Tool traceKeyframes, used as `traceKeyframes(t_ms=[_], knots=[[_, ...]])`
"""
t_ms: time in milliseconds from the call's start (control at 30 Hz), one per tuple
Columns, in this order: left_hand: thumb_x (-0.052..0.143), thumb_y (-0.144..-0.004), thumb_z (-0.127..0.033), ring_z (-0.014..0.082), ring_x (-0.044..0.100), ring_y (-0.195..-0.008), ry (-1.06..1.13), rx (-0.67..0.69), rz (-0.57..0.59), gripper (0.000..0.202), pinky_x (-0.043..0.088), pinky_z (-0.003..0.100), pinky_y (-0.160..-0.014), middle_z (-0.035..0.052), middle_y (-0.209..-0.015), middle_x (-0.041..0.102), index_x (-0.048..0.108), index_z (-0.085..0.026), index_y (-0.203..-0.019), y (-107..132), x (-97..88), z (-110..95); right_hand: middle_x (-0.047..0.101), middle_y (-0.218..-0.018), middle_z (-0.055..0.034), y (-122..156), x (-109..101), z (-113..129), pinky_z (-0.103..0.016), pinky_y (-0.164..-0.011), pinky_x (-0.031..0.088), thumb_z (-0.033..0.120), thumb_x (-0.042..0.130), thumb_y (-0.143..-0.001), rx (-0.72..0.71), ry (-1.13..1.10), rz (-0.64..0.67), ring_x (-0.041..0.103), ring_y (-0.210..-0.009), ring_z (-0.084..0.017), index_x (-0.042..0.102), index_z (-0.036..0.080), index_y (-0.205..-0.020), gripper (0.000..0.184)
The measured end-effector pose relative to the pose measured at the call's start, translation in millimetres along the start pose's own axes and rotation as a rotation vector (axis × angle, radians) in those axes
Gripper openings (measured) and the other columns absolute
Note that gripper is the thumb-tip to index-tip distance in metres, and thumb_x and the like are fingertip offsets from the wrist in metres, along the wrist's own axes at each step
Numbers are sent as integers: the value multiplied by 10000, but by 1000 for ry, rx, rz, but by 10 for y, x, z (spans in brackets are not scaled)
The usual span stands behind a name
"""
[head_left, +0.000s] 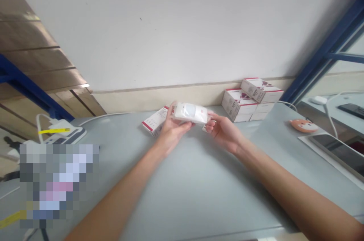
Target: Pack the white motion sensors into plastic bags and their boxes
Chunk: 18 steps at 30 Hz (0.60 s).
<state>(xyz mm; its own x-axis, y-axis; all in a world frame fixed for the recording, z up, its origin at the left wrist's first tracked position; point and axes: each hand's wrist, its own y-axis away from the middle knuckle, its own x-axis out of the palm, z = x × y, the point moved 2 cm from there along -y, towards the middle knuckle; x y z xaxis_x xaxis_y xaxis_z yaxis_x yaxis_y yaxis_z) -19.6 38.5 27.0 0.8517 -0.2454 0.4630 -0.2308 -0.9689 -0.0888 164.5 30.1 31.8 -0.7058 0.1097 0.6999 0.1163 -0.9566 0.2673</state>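
Above the grey table, both hands hold a white motion sensor [190, 112] wrapped in a clear plastic bag. It has a pale, shiny window in its middle and a small red mark near its right end. My left hand [172, 129] is closed round the left end, thumb along the lower edge. The right end and the loose plastic are pinched by my right hand [223, 131], its fingers curled. Just behind my left hand lies a white and red box [153, 119], partly covered by that hand.
Several white and red boxes [247, 100] are stacked against the wall at the back right. On the right are an orange animal-face case [303, 125] and a dark phone-like device [338, 152]. A power strip [68, 133] with cables stands left, near a blurred-out patch.
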Motion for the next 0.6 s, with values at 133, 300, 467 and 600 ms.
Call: traceKeyframes(t_ms=[133, 300, 467, 600], knots=[[928, -738, -243, 201, 720, -1044, -218, 43, -13, 765, 592, 372, -974, 5, -1160, 711, 484, -353, -1352, -7, -72, -49, 349, -609, 69, -14, -30, 28, -160, -447, 484, 14, 644, -786, 35, -18, 2, 324, -499, -85, 561, 220, -846, 230], [981, -664, -383, 214, 678, -1135, -570, 318, -29, 705, 586, 289, -868, 63, -1326, 627, 451, -281, -1118, -61, -166, -17, 332, -612, 79, -30, -47, 63, -143, -476, 463, 6, 600, -773, 29, 57, 39, 280, -489, -57, 558, 188, -813, 191], [943, -738, -419, 245, 670, -1200, -744, 577, -54, 699, 559, 354, -989, 105, -1307, 649, 501, -268, -1258, -70, -197, -4, 401, -639, 51, -43, -53, 65, -177, -519, 469, 44, 615, -772, 9, 145, 101, 346, -533, -73, 571, 179, -768, 143], [869, -829, -454, 263, 671, -1220, -895, 658, -63, 490, 517, 375, -1051, 110, -1283, 701, 639, -241, -1206, -23, -169, -48, 408, -627, 45, -77, -86, 23, -204, -552, 480, 93, 640, -777, 6, 206, 102, 369, -542, -77, 557, 180, -716, 135]])
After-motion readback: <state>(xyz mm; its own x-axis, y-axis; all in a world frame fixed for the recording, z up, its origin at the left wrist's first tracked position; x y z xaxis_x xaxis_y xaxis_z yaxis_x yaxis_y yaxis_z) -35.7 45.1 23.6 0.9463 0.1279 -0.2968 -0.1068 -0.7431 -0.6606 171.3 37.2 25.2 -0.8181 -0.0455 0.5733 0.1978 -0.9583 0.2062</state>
